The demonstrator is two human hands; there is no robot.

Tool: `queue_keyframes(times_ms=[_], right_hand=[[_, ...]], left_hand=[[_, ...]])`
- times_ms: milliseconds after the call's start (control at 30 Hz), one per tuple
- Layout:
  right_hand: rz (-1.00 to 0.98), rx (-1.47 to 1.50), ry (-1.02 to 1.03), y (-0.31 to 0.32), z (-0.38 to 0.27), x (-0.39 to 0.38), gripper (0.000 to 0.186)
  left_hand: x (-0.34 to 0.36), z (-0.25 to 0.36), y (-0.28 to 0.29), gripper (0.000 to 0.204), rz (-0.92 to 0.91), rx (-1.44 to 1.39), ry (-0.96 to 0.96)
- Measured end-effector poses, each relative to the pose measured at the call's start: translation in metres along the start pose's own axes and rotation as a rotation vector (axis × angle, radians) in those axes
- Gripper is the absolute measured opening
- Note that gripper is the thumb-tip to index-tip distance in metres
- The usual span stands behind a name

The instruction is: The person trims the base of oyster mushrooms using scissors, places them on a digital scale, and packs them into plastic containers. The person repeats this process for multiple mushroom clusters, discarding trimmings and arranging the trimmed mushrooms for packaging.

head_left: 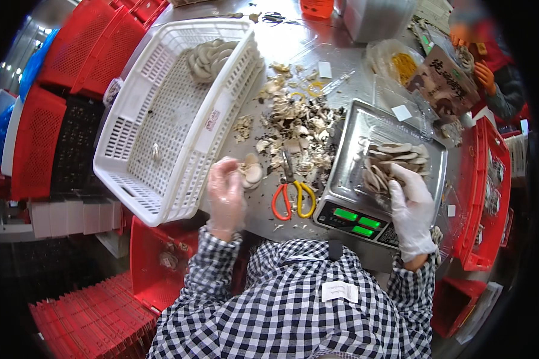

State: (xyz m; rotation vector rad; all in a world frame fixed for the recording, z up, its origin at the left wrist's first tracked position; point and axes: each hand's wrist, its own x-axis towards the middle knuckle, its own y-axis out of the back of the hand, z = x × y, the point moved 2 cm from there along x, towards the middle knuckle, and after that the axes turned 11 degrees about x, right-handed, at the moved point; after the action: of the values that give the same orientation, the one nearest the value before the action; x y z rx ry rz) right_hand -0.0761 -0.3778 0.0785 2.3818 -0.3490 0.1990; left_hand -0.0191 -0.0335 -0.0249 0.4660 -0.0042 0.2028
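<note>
My left hand [226, 200], in a thin clear glove, is closed at the table's near edge with a small clump of oyster mushrooms [252, 170] at its fingertips. Its fingers partly hide that clump. On the right, my right hand [410, 206], in a white glove, grips the near side of a larger bunch of oyster mushrooms [395, 154]. That bunch rests over the steel pan of a digital scale [356, 146], whose green displays are lit. Between the hands lie scissors [293, 197] with one red and one yellow handle, their blades pointing away from me.
A white slatted crate [141, 128] with some oyster mushrooms [212, 58] stands at left. Mushroom trimmings [296, 122] cover the middle of the metal table. Plastic bags [380, 57] and a printed card [443, 84] lie beyond the scale. Red crates [485, 197] flank me; another person [491, 66] stands far right.
</note>
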Motion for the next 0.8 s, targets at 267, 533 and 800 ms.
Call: queue_keyframes(times_ms=[267,533,800], right_hand=[[-0.295,0.204,0.084,-0.043,-0.040,-0.006,0.024],[-0.563,0.335,0.021,-0.111,-0.031,-0.038,0.025],[-0.583,0.348,-0.123,-0.129,-0.019,-0.049,0.022]], left_hand=[[0.012,-0.056,0.040,0.024,-0.128,0.289,0.104],[0.074,-0.022,-0.041,0.022,-0.337,0.488,-0.347],[0.104,-0.025,-0.157,0.017,-0.462,0.672,-0.381]])
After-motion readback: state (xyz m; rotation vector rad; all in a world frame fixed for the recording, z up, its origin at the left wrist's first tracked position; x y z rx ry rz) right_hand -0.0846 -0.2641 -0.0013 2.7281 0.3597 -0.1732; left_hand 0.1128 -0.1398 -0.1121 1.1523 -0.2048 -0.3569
